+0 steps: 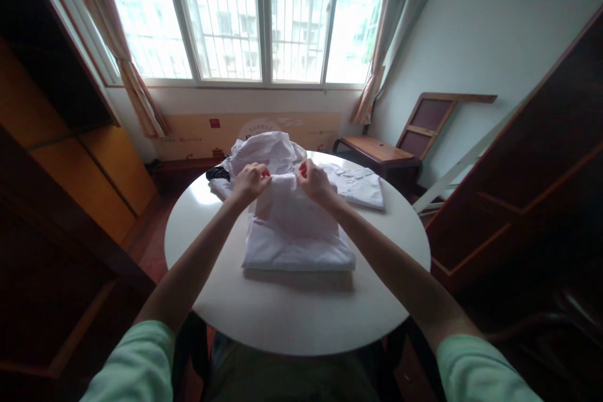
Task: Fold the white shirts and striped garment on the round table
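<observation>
Bare table [292, 320] nearside — laundry heap [264, 151] behind.

1. my two arms come into view from the bottom corners, both bare from above the elbow down to the hands.
2. i wear a short-sleeved top in a pale mint green; the left sleeve [136, 361] shows at the lower left, the right sleeve [480, 367] at the lower right.
3. the sleeve cloth looks plain and soft, with no print or stripe that i can make out.
4. my left hand [249, 183] and my right hand [315, 181] wear no gloves; the fingernails are painted red.
5. i see no watch or bracelet on either wrist.
6. my lap, low between the arms, is covered in drab grey-green cloth.
</observation>
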A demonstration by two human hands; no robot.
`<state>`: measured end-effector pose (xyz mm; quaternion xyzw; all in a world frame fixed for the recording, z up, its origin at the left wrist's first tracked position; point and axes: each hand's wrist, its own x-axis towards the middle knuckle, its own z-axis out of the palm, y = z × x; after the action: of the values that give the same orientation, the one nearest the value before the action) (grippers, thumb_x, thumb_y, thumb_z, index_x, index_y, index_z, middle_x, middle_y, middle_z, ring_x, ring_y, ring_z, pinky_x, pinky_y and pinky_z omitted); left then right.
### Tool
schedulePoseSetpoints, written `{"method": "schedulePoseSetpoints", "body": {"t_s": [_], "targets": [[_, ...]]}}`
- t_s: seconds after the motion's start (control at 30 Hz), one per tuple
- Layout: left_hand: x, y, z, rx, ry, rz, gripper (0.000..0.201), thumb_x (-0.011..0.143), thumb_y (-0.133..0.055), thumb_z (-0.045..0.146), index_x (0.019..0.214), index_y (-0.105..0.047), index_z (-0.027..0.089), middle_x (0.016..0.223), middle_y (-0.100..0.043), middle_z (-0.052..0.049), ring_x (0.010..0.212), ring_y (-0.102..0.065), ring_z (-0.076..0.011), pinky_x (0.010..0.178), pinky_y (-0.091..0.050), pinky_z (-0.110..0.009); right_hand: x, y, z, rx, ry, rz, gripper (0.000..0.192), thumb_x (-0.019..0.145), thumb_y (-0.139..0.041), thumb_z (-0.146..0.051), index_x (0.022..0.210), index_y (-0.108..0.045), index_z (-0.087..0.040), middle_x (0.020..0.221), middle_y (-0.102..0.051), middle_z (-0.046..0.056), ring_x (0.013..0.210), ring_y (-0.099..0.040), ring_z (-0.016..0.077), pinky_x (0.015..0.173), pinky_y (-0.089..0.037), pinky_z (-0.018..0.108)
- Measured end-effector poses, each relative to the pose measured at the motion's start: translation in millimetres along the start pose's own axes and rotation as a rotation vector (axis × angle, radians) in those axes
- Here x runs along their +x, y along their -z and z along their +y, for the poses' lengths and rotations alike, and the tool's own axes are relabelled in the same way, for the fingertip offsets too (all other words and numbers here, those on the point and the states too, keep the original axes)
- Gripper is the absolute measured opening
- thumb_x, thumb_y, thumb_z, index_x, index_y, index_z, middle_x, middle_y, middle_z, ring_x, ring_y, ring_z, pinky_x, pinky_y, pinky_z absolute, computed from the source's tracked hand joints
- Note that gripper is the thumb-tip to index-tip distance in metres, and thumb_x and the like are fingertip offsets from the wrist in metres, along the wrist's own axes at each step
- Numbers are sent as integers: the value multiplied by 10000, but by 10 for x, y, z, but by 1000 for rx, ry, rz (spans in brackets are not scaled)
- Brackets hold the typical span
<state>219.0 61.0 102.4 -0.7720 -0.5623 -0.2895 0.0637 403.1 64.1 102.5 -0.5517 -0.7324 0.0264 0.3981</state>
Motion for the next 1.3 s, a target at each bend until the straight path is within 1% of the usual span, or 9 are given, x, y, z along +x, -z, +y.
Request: {"method": "schedulePoseSetpoints", "body": {"t_s": [0.1,0.27,0.4,0.5,0.6,0.7,0.93,1.13,1.3], "targets": [[-114,-213,16,55,-17,8,150,784,-531,255,830,-650,175,903,-601,-83,870,-532,-218,735,-411,-299,-322,-155,3,-140,51,-192,132,776,-542,-269,842,-559,-156,814,-646,74,732,-608,182,651,-430,267],[-231,-332,97,62,-8,47,151,801,-500,245,818,-634,175,904,-593,-80,867,-540,-203,744,-409,-282,-575,-296,-6,-340,-95,-263,412,773,-530,-458,1019,-548,-128,921,-660,139,835,-632,258,691,-446,309],[-297,-399,175,-12,21,-38,146,794,-509,278,792,-617,179,848,-618,-54,760,-568,-175,651,-398,-259,-618,-373,27,-429,-192,-347,401,766,-519,-427,1008,-580,-113,933,-663,172,861,-635,270,705,-456,314],[-338,-460,236,-60,-28,-95,156,798,-500,276,756,-611,175,810,-629,-45,736,-571,-166,633,-387,-252,-636,-413,73,-414,-191,-373,341,759,-522,-372,964,-606,-114,940,-663,181,874,-631,275,709,-453,316],[-371,-527,267,-131,-122,-132,152,797,-507,269,745,-612,173,791,-627,-42,714,-564,-158,639,-392,-253,-648,-432,155,-322,-147,-344,262,778,-497,-322,908,-619,-130,908,-669,166,838,-629,263,692,-434,308],[-412,-600,266,-208,-187,-137,116,786,-526,249,798,-619,180,832,-625,-49,772,-565,-172,687,-413,-268,-649,-436,252,-119,-127,-285,204,789,-481,-304,796,-621,-157,818,-674,108,761,-610,217,659,-403,277],[-451,-703,256,-325,-174,-93,165,781,-544,276,870,-641,176,901,-606,-70,827,-548,-188,742,-431,-301,-651,-415,331,390,-67,-75,177,747,-472,-309,679,-544,-162,614,-529,-14,597,-474,123,586,-339,230],[-417,-660,271,-386,-156,-39,164,773,-518,219,767,-670,159,746,-612,-40,657,-530,-137,608,-390,-248,-655,-402,341,605,-3,-140,198,725,-482,-340,678,-535,-155,580,-463,-35,560,-407,103,545,-316,218],[-433,-613,304,-334,-119,-20,190,753,-490,165,772,-679,182,768,-615,-33,655,-522,-130,587,-374,-240,-641,-379,337,607,14,-166,184,716,-487,-325,685,-540,-152,602,-483,-27,590,-425,107,568,-330,219]]}}
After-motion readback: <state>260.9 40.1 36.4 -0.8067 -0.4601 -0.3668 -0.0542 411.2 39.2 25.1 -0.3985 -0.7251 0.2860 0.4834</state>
